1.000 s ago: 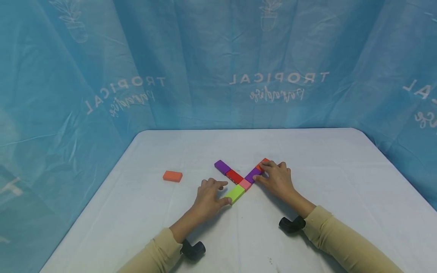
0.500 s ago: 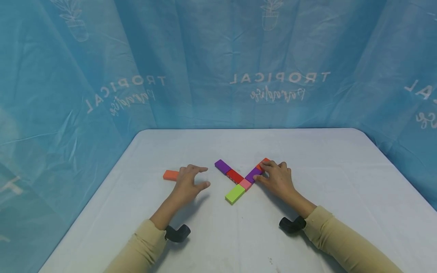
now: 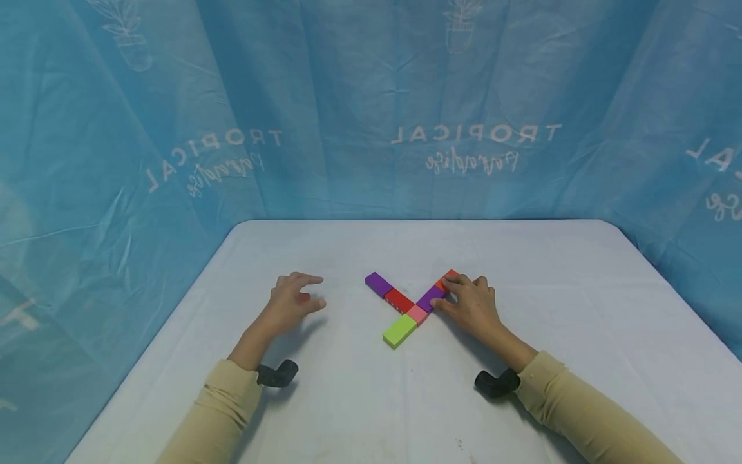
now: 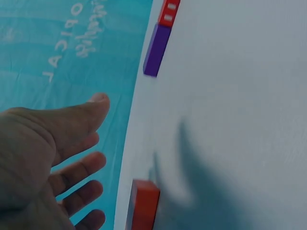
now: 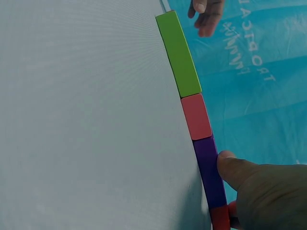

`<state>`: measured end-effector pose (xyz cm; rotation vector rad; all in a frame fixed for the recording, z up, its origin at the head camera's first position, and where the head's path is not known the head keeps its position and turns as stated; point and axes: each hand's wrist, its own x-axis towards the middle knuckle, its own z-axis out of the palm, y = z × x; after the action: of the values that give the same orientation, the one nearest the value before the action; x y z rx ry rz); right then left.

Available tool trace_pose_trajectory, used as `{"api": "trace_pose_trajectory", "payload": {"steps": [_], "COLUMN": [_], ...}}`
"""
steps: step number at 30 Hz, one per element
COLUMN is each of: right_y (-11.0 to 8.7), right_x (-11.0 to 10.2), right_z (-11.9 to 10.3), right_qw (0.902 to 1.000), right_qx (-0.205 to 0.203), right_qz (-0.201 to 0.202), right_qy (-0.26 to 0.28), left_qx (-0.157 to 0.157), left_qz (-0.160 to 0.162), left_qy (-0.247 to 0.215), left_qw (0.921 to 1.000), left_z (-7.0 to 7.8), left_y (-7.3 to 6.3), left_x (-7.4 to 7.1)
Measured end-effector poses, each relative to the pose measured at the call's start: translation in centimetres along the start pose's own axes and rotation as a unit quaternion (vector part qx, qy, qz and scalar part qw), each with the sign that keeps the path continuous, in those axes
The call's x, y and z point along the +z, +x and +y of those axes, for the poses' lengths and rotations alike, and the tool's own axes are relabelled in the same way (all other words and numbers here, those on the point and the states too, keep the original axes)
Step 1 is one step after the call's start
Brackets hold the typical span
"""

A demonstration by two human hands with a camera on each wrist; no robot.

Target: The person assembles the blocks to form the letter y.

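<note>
My left hand (image 3: pixel 290 303) hovers above the left part of the table with fingers spread and nothing held. In the left wrist view a loose orange block (image 4: pixel 145 206) lies below its fingers; the hand hides that block in the head view. My right hand (image 3: pixel 472 306) rests on a row of blocks: its thumb touches a purple block (image 3: pixel 428 299) and its fingertips lie at an orange-red block (image 3: pixel 451 273) at the far end. The same row continues with a pink block (image 3: pixel 417 315) and a lime-green block (image 3: pixel 399 331).
From the pink block a red block with white marks (image 3: pixel 399 300) and another purple block (image 3: pixel 379 284) run off to the far left, forming a branch. A white cloth covers the table (image 3: pixel 556 290). Behind stands a blue printed curtain (image 3: pixel 348 96).
My left hand has left the lime-green block and moved left, coming over the loose orange block, which it now covers in the head view. The right hand and the joined blocks stay put.
</note>
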<state>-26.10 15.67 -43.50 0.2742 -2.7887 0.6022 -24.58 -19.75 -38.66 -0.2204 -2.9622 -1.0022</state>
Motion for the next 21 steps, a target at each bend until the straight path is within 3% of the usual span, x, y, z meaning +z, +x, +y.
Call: {"api": "trace_pose_trajectory", "payload": {"steps": [7, 14, 21], "right_y": [0.0, 0.1, 0.1], "right_x": [0.0, 0.0, 0.0], "right_z": [0.1, 0.1, 0.2], "right_qw": [1.0, 1.0, 1.0], "right_qx": [0.004, 0.001, 0.001], "right_qz": [-0.002, -0.002, -0.003], "right_qy": [0.0, 0.002, 0.005], "left_qx": [0.0, 0.022, -0.037], "left_qz": [-0.033, -0.037, -0.052], "left_qy": [-0.007, -0.021, -0.018], "left_qw": [0.9994, 0.9989, 0.9978], "left_z": [-2.3, -4.2, -5.6], "left_y": [0.6, 1.2, 1.6], "left_x": [-1.0, -1.5, -1.8]}}
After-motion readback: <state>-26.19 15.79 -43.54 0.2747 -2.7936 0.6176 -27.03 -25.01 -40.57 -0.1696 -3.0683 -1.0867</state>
